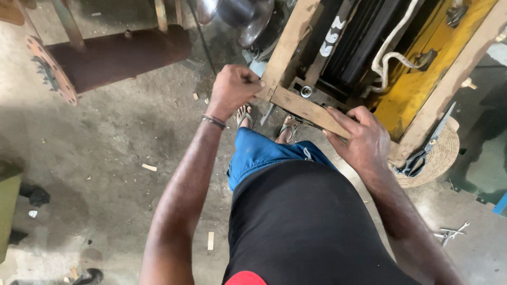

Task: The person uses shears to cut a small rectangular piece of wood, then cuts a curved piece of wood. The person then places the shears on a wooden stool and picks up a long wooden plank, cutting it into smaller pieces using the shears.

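Floor: bare grey concrete (pixel 105 153), stained, strewn with small wood chips and offcuts; workshop setting.
Flanged pipe, 10 o'clock: a rust-brown steel cylinder (pixel 116 55) lying on its side, its bolt-holed flange turned toward the left edge.
Steel vessel, 12 o'clock: a shiny rounded metal pot (pixel 245 16), partly cut off by the top edge.
Left hand: left hand (pixel 232 89), at about 11 o'clock from the body, curled into a tight fist at the near-left corner of the frame; whether it pinches a small item inside the fist cannot be told.
Wooden frame: a crate-like frame of pale timber battens (pixel 306 108) built around the machine, its lower batten running from 12 toward 2 o'clock.
Right hand: right hand (pixel 364 140), at 1 o'clock, fingers spread and flat, pressing on the lower batten and holding nothing else.
Machine: a yellow-painted unit (pixel 417 79) with dark ribbed panels and a white cord, standing inside the frame.
Scissors, 3 o'clock: dark-handled scissors (pixel 422 153) resting on a round woven mat (pixel 441 158), well apart from both hands.
Spanners, 4 o'clock: small metal tools (pixel 451 232) on the floor.
Progress: the frame appears assembled on the visible sides; the near corner looks to be the joint in hand, its fixing unconfirmed.
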